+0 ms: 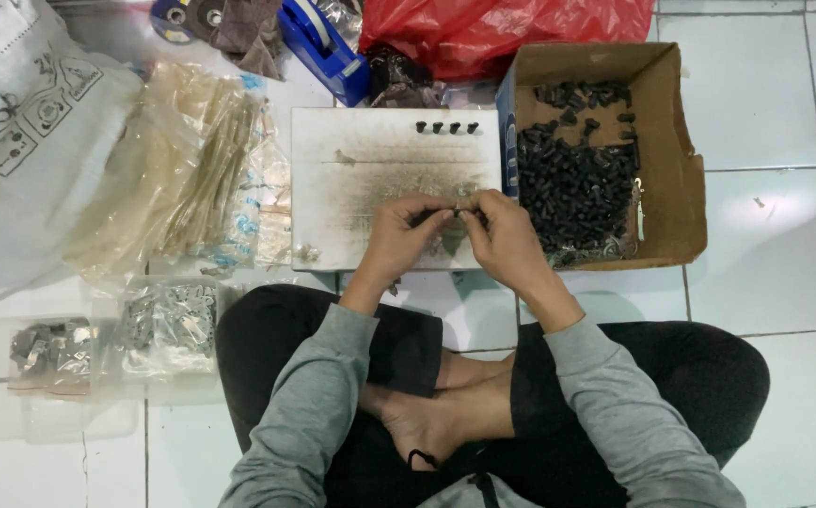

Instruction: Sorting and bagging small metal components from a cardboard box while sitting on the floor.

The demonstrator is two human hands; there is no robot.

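Observation:
I sit cross-legged on a tiled floor. My left hand (406, 237) and my right hand (500, 237) meet over the near part of a worn white board (351, 202). Their fingertips pinch a small dark and metal part (455, 213) between them; its exact shape is too small to tell. A row of small black parts (445, 127) stands along the far edge of the board. To the right of my right hand sits an open cardboard box (671, 160) heaped with many small black parts (577, 183).
Clear plastic bags (191, 169) of long pale pieces lie left of the board. Small bags of metal pieces (168, 325) rest near my left knee. A large white sack (22, 132), a blue tape dispenser (328, 47) and a red plastic bag (492, 33) lie beyond.

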